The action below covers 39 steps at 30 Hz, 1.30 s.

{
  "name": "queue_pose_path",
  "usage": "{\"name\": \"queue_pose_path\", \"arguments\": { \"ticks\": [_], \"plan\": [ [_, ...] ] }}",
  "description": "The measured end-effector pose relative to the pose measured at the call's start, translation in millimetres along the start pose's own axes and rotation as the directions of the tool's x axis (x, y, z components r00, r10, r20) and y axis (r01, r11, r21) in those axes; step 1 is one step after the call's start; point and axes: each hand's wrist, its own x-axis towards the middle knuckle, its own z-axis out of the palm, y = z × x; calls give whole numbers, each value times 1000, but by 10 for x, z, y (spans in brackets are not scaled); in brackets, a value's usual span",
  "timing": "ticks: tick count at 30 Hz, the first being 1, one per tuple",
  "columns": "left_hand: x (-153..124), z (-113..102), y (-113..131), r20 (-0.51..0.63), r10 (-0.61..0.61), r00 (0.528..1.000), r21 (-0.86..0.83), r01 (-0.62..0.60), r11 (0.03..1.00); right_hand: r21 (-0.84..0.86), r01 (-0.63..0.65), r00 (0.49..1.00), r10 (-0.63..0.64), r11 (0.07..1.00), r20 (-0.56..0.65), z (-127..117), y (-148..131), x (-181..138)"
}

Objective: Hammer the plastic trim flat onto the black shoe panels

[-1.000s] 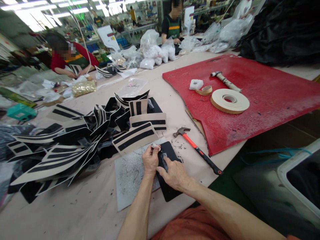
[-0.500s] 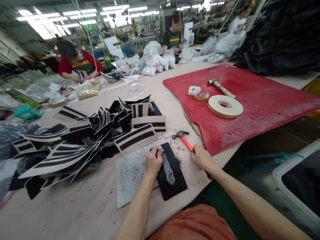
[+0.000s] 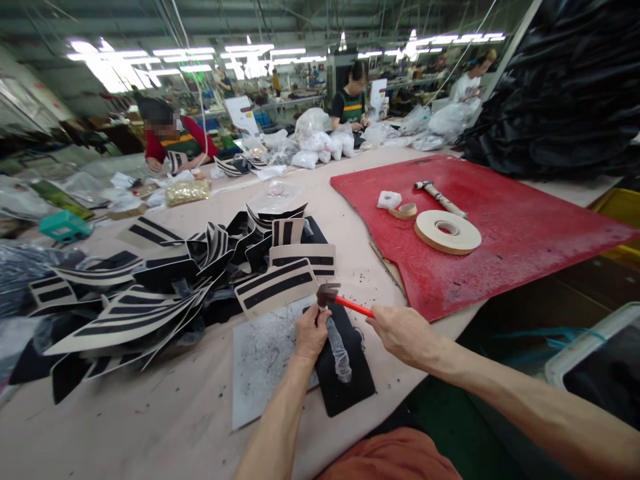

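My right hand [image 3: 400, 331] is closed around the handle of a claw hammer [image 3: 353, 306] with an orange-red grip. The dark hammer head is over the top of a short metal punch, which my left hand [image 3: 310, 331] pinches upright; the punch is mostly hidden by fingers and hammer. Below my left hand lies a black panel [image 3: 357, 390] with a strip of clear plastic wrap [image 3: 340, 357] along it. This panel partly overlaps a scuffed grey board [image 3: 255, 367]. Just beyond, striped beige-and-black panels [image 3: 277, 287] lean in a loose pile.
On the right, a red mat [image 3: 515, 267] bears a tape roll [image 3: 447, 233], a smaller roll [image 3: 403, 211] and a second hammer [image 3: 440, 198]. Black bits dot the table. Plastic bags [image 3: 320, 143] line the far side, where co-workers sit. A bin [image 3: 600, 347] stands at right.
My right hand has raised the hammer and swung it left, bringing its head over the punch in my left hand. The view has tilted up slightly.
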Motion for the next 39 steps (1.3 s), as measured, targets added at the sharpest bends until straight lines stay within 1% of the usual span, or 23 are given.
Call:
{"name": "queue_pose_path", "arguments": {
  "ticks": [1,3,5,7,8,9,11,12,14,17,20,22,24,25,27,29,31,33,34,36,37,38,39],
  "plan": [
    [2,-1,0,4,4,1000,0,-4,1000,-36,25,1000,-25,999,5,-93,7,18],
    [4,-2,4,11,9,1000,-20,-9,1000,-17,26,991,-28,1000,-130,-312,-6,72],
    [3,-3,10,14,4,1000,-42,-4,999,91,-30,928,62,995,-368,-474,-52,120],
    [2,-4,14,14,-4,1000,-48,5,999,195,-92,853,178,977,-491,-474,-103,123],
    [2,-6,16,15,-11,1000,-43,12,999,205,-104,865,190,973,-465,-406,-120,102],
    [1,-8,17,16,-19,1000,-34,20,999,184,-105,909,170,977,-381,-304,-125,70],
    [1,-14,17,30,-38,999,-12,39,999,112,-54,993,65,992,-98,-64,-94,-8],
    [2,-18,18,41,-45,998,-2,45,999,84,-37,999,35,996,36,45,-58,-41],
    [2,-22,20,49,-45,998,2,45,999,58,-79,982,68,995,176,201,50,-76],
    [4,-19,21,34,-17,999,-26,18,999,86,-227,953,204,970,224,338,252,-51],
    [9,-6,11,23,22,999,-27,-22,999,69,-381,890,345,922,297,510,410,-4],
    [11,-3,6,16,39,999,-6,-39,999,7,-427,870,408,904,275,643,418,7],
    [10,-11,11,11,42,999,16,-42,999,-3,-370,920,367,929,138,752,316,8],
    [9,-18,19,12,39,999,24,-40,999,32,-294,955,292,955,60,794,226,9],
    [10,-31,44,14,34,999,36,-35,999,171,-57,997,64,984,-34,863,-1,26],
    [25,-28,73,12,20,1000,40,-20,999,327,157,988,-151,932,-43,934,-234,64],
    [68,2,98,-21,-49,999,28,50,998,387,240,968,-247,890,-32,1011,-416,114],
    [137,43,118,-116,-229,967,-55,224,973,372,230,971,-236,899,-30,1078,-519,159],
    [176,55,126,-175,-349,921,-139,328,934,365,222,973,-227,904,-31,1102,-543,175],
    [230,32,139,-245,-553,796,-334,467,819,386,231,971,-235,893,-37,1130,-544,189],
    [231,-11,143,-254,-608,752,-402,489,774,416,238,969,-241,878,-47,1133,-527,190],
    [208,-76,141,-262,-627,734,-438,489,755,455,243,969,-240,857,-64,1127,-501,192],
    [158,-160,134,-276,-617,737,-434,477,764,498,238,971,-224,834,-90,1110,-467,200]
  ]
}}
